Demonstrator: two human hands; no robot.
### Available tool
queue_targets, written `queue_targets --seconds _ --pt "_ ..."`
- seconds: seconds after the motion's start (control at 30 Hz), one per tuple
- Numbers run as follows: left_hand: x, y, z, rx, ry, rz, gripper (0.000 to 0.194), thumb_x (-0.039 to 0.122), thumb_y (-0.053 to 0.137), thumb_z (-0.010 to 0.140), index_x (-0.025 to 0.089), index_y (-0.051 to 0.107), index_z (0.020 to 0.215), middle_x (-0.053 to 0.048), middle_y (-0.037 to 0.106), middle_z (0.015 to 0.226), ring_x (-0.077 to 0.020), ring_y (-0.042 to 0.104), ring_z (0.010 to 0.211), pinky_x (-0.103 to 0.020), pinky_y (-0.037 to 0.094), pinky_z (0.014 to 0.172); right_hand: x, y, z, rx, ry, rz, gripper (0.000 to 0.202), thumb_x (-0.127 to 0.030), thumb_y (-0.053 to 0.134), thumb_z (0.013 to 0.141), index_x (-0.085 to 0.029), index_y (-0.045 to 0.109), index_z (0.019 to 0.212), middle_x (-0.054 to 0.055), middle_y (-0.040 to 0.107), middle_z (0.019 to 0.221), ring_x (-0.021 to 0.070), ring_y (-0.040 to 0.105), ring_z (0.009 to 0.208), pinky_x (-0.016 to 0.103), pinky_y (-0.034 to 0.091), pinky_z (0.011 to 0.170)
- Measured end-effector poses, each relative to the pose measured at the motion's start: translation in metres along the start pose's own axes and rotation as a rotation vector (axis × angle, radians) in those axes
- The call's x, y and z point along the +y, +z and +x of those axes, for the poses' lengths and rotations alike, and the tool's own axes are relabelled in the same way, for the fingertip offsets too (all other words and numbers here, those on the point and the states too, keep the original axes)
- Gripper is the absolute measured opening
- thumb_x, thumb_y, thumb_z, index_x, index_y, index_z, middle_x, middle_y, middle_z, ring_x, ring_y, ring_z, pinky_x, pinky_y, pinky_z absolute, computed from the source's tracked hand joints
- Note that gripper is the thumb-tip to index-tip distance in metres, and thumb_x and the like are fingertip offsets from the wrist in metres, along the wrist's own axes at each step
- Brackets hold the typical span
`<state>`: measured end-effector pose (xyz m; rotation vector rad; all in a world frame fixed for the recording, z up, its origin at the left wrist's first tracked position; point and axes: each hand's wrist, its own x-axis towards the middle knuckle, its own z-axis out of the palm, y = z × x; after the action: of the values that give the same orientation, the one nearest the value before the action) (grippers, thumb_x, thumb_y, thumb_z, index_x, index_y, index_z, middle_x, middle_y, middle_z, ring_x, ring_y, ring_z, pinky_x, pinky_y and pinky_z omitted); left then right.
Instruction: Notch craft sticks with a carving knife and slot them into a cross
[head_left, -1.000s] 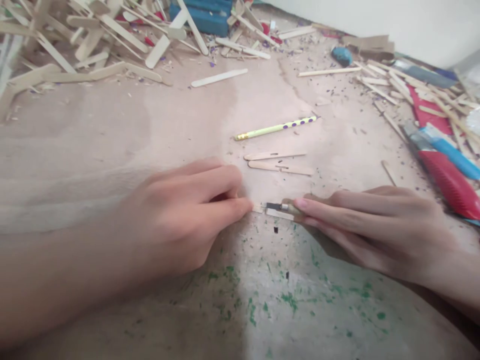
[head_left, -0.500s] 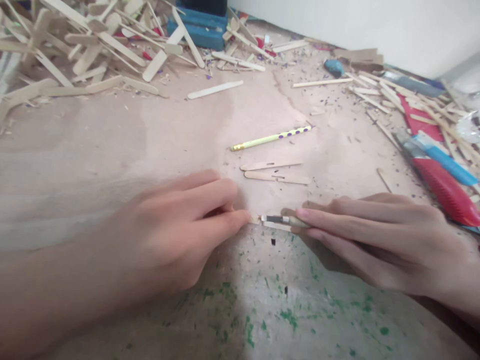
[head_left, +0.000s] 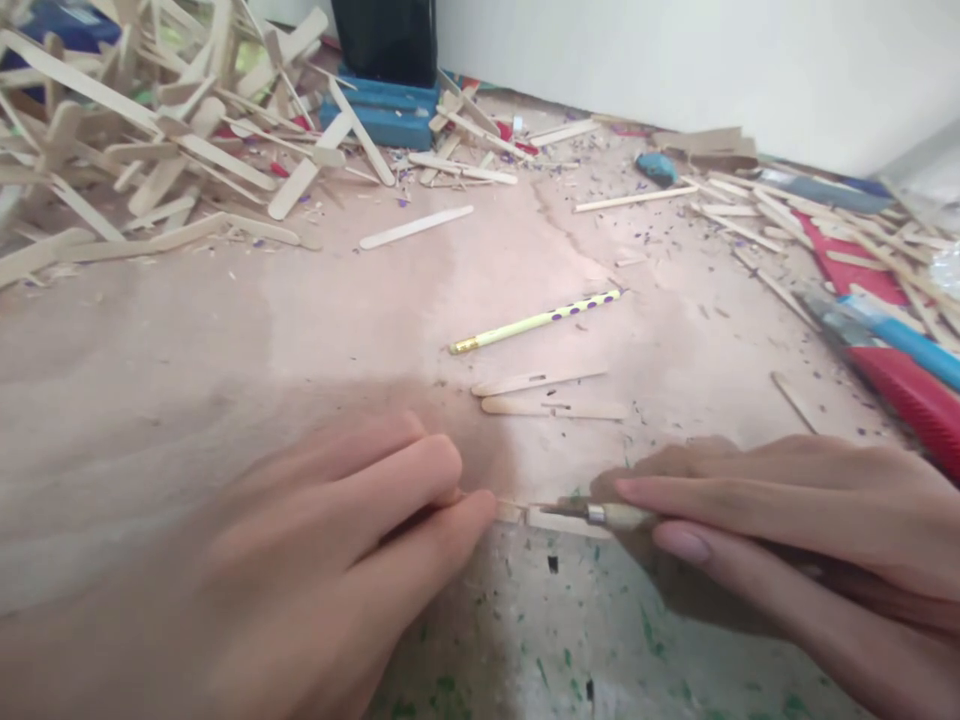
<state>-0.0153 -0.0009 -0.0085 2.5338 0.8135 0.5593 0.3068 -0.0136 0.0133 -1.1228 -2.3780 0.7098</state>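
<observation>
My left hand [head_left: 360, 560] is closed, thumb and fingers pinching one end of a wooden craft stick [head_left: 571, 522] that lies on the table. A notch shows in the stick just right of the thumb. Between the thumb and fingers of my right hand [head_left: 780, 540] is the pale handle of a small craft knife [head_left: 619, 516]. Its thin blade points left, over the stick near the notch. Two craft sticks with small slots, an upper stick [head_left: 540, 381] and a lower stick [head_left: 555, 409], lie just beyond my hands. Behind them rests a yellow pencil [head_left: 536, 322] with purple spots.
A heap of craft sticks [head_left: 172, 140] covers the back left, beside a blue block [head_left: 382, 112] under a black object [head_left: 386, 40]. At the right lie a red-handled cutter [head_left: 911, 395], a blue tool [head_left: 911, 340] and more sticks. Wood scraps dot the table [head_left: 225, 330].
The view has tilted up, so everything sits lower in the picture. The knife blade has turned from showing its flat side to looking narrow, and the right thumb has shifted on the handle.
</observation>
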Motion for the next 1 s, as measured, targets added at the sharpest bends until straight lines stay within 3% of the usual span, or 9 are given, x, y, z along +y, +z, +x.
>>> queue_targets --seconds 0.1,0.23,0.43,0.63,0.73,0.87,1.0 --pt "0.000 0.001 0.002 -0.010 -0.007 -0.015 0.027 0.009 0.051 0.107 0.025 0.069 0.120 0.001 0.072 0.102 -0.0156 0.065 0.090 -0.027 0.054 0.079 0.001 -0.001 0.000 0.000 -0.028 -0.016 0.037 -0.022 0.061 0.109 -0.034 0.074 0.141 0.001 0.087 0.109 0.0207 0.084 0.086 0.025 0.067 0.055" --pt "-0.001 0.006 0.007 0.007 -0.012 -0.023 0.029 0.012 0.048 0.111 0.025 0.071 0.123 0.001 0.073 0.108 -0.0168 0.065 0.102 -0.029 0.054 0.097 0.003 0.000 -0.002 -0.014 -0.069 -0.024 0.039 -0.021 0.063 0.108 -0.032 0.072 0.144 0.002 0.087 0.113 0.0201 0.084 0.088 0.025 0.067 0.056" --pt "0.002 0.012 0.009 0.073 -0.020 0.013 0.027 0.011 0.050 0.111 0.020 0.072 0.125 0.000 0.073 0.111 -0.0168 0.062 0.107 -0.027 0.050 0.106 0.000 -0.003 0.001 -0.008 -0.084 -0.045 0.029 -0.022 0.061 0.110 -0.027 0.075 0.134 0.003 0.087 0.108 0.0197 0.084 0.092 0.024 0.067 0.059" --pt "0.005 0.012 0.009 0.104 -0.050 0.047 0.025 0.012 0.050 0.110 0.023 0.073 0.106 -0.001 0.075 0.108 -0.0183 0.066 0.102 -0.031 0.056 0.097 0.000 -0.009 0.007 -0.024 -0.110 -0.101 0.029 -0.021 0.060 0.111 -0.028 0.074 0.135 0.002 0.087 0.106 0.0170 0.084 0.087 0.022 0.065 0.056" --pt "0.003 0.011 0.011 0.098 -0.037 0.021 0.023 0.014 0.051 0.110 0.024 0.072 0.107 0.000 0.075 0.109 -0.0178 0.066 0.101 -0.031 0.056 0.095 0.001 -0.010 0.005 -0.034 -0.124 -0.046 0.035 -0.015 0.062 0.109 -0.027 0.071 0.141 0.003 0.087 0.113 0.0159 0.084 0.087 0.022 0.064 0.056" --pt "0.004 0.011 0.011 0.083 -0.052 0.010 0.026 0.015 0.049 0.111 0.024 0.072 0.104 0.000 0.075 0.109 -0.0180 0.067 0.102 -0.032 0.055 0.093 -0.003 -0.011 0.004 -0.092 -0.109 -0.058 0.030 -0.014 0.055 0.112 -0.019 0.072 0.137 0.007 0.087 0.113 0.0138 0.084 0.089 0.017 0.065 0.064" --pt "0.006 0.012 0.010 0.092 -0.067 0.037 0.028 0.011 0.050 0.109 0.022 0.076 0.103 -0.001 0.075 0.107 -0.0195 0.067 0.099 -0.035 0.056 0.089 -0.010 -0.011 0.009 -0.109 -0.030 -0.070 0.027 -0.016 0.056 0.112 -0.024 0.075 0.130 0.001 0.087 0.114 0.0136 0.084 0.088 0.017 0.066 0.071"
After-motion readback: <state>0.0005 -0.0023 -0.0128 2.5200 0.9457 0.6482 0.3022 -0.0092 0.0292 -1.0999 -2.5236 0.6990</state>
